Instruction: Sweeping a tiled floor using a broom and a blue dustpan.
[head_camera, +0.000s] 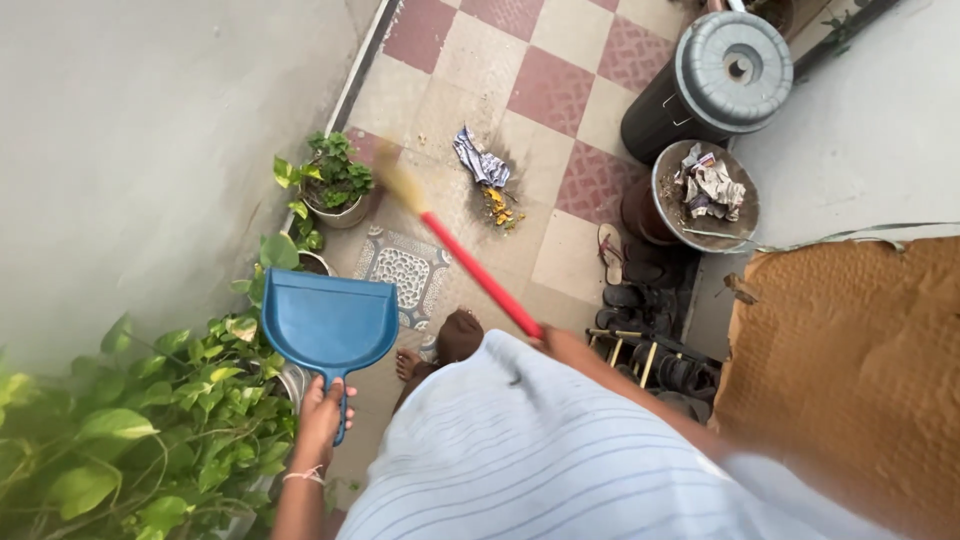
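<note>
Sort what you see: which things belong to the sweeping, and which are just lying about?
In use: blue dustpan in left hand; red-handled broom in right hand; litter pile.

Lying about: potted plant; lidded bin; shoes; patterned tile.

Blue dustpan (330, 320) at lower left, red broom handle (480, 275) mid-frame, floor (560, 85) checked in maroon and cream up top, grey bin lid (735, 70) upper right, green leaves (150, 420) lower left, pale blue striped garment (520, 450) at the bottom.
</note>
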